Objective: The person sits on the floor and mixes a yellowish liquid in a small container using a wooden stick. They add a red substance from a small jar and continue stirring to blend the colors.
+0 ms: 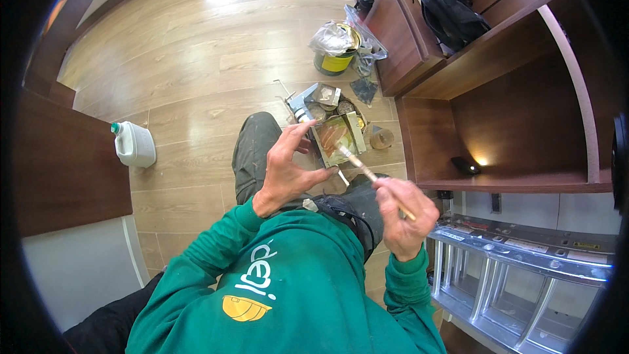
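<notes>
My right hand [403, 213] is closed around the wooden handle of a slim paintbrush [360, 165]. The brush points up and left, its bristles over a paint-smeared panel [333, 134] streaked with reddish brown. Around the panel's left side my left hand [285, 169] is open, thumb and forefinger spread wide at its edge; whether they touch it I cannot tell. Behind the panel, a box or tray holds several tins [345, 106], a small carton [327, 94] and a white-and-dark tube [303, 115]. A round, brownish see-through cup [381, 137] stands to the right.
Ahead is a dark bucket with a yellow label [335, 63], topped with crumpled plastic. A white jug [134, 144] with a green cap stands left by a brown panel. On the right are an open brown cabinet [517, 118], a black backpack [449, 10] and a metal ladder [517, 269].
</notes>
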`<act>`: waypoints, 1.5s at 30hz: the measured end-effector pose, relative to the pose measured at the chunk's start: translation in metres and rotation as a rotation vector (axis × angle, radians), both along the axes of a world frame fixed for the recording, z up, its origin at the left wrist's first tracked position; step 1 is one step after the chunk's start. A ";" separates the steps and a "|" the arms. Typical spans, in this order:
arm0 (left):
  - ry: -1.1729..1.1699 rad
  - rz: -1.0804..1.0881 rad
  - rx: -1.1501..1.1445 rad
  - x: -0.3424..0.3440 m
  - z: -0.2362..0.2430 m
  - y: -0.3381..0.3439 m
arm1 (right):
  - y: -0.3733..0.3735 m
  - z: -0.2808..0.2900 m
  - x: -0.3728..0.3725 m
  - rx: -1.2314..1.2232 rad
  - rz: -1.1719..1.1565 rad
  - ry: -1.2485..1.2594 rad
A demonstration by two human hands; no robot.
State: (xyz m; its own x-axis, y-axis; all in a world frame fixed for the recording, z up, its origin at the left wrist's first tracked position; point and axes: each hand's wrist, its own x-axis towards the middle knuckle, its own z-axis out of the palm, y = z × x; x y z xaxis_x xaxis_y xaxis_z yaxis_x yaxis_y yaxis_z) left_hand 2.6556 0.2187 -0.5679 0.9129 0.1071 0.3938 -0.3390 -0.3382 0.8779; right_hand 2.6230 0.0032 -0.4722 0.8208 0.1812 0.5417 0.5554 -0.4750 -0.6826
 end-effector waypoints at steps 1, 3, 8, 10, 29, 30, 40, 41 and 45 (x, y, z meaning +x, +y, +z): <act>0.003 -0.003 0.001 -0.001 0.000 -0.001 | 0.002 -0.002 0.001 -0.021 -0.061 0.090; 0.004 -0.010 -0.002 -0.002 0.000 -0.002 | 0.005 -0.007 0.004 0.027 -0.188 0.212; 0.005 -0.004 0.004 -0.002 0.000 -0.001 | 0.004 -0.010 0.005 0.047 0.069 0.023; 0.004 -0.008 -0.001 -0.002 0.000 0.000 | 0.004 -0.010 0.006 0.086 -0.097 0.167; -0.002 -0.026 -0.005 0.000 -0.007 0.003 | 0.007 -0.007 -0.005 0.078 -0.114 0.256; -0.003 -0.030 0.000 0.000 -0.007 0.003 | 0.007 -0.007 -0.005 0.061 -0.053 0.241; 0.004 -0.110 0.003 0.002 -0.005 0.008 | 0.007 -0.012 0.002 0.137 0.084 0.258; 0.006 -0.113 -0.003 0.002 -0.004 0.009 | 0.006 -0.012 0.001 0.198 -0.026 0.335; 0.004 -0.127 0.005 0.004 -0.003 0.009 | 0.004 -0.012 0.003 0.257 -0.115 0.316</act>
